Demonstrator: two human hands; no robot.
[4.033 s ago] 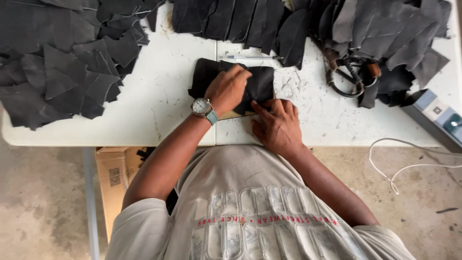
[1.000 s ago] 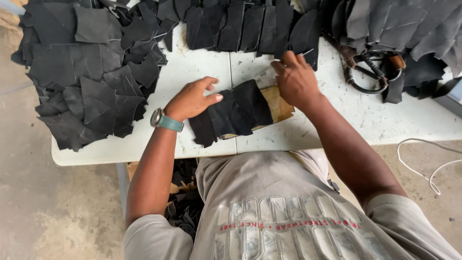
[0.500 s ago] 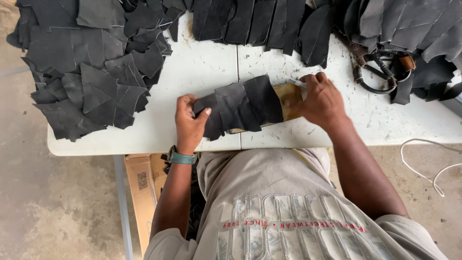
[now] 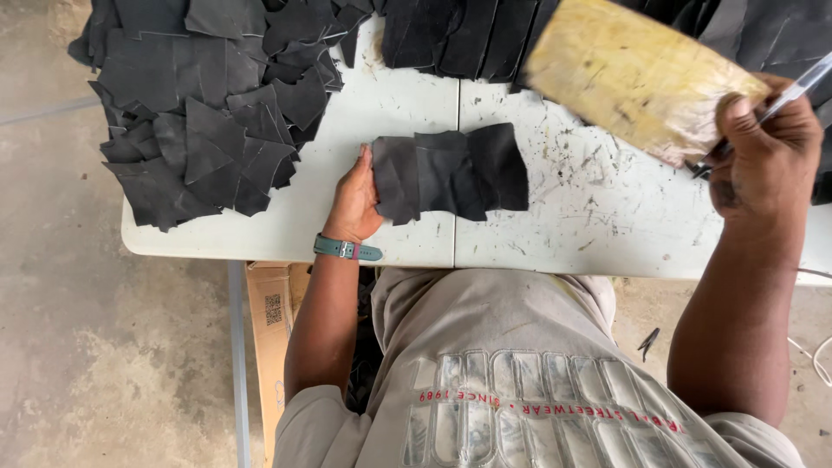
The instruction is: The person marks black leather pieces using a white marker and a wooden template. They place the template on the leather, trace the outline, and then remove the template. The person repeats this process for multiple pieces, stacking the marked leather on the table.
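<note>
A small stack of black leather pieces [image 4: 451, 171] lies in the middle of the white table [image 4: 563, 225]. My left hand [image 4: 355, 201], with a teal-strapped watch on the wrist, grips the stack's left edge. My right hand [image 4: 767, 152] is raised at the right, well above the table. It holds a tan wooden board [image 4: 633, 74], blurred and tilted, together with a pen [image 4: 784, 95] between the fingers.
A large heap of black leather offcuts [image 4: 208, 104] covers the table's left end. More dark strips [image 4: 451, 35] line the far edge. A cardboard box [image 4: 269, 321] stands under the table on the concrete floor. A white cable [image 4: 815, 355] lies at the lower right.
My right hand pulled the wooden board out from under the leather stack and lifted it up to the right with the pen. My left hand stayed on the stack's left edge.
</note>
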